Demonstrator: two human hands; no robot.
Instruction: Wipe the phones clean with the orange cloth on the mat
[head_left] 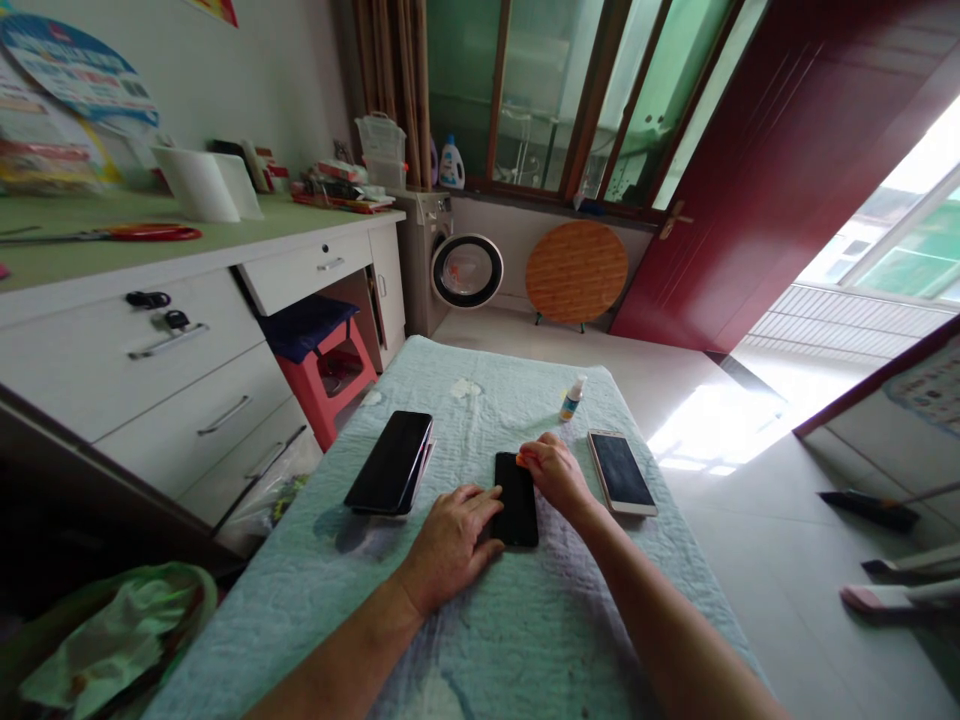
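Forearms (352, 655): both bare, cut off by the lower edge of view.
Black phone (517, 508): flat on the cloth-covered desk (495, 650), between the two hands; left edge partly covered by fingers, upper right corner by the other hand; screen dark.
Left hand (454, 540): grip open, fingers extended and thumb apart, tips at the phone's left edge; contact on the underside cannot be made out.
Right hand (556, 472): grip closed on an orange piece (521, 460) at the phone's top right corner; most of the piece is hidden by the fingers, its kind unclear.
Left stack (390, 462): dark-screened device on top; items beneath show only as edges, number uncertain.
Pale-framed phone (622, 472): face up, right of the right hand, fully visible.
Spray bottle (571, 400): upright beyond the right hand; label too small to read.
Desk supports: concealed under the cloth.
Green bin (204, 590): lower left, cut off by the frame; crumpled bag (124, 640) inside, contents otherwise obscured.
Broom head (870, 508): far right, dark, handle cut off.
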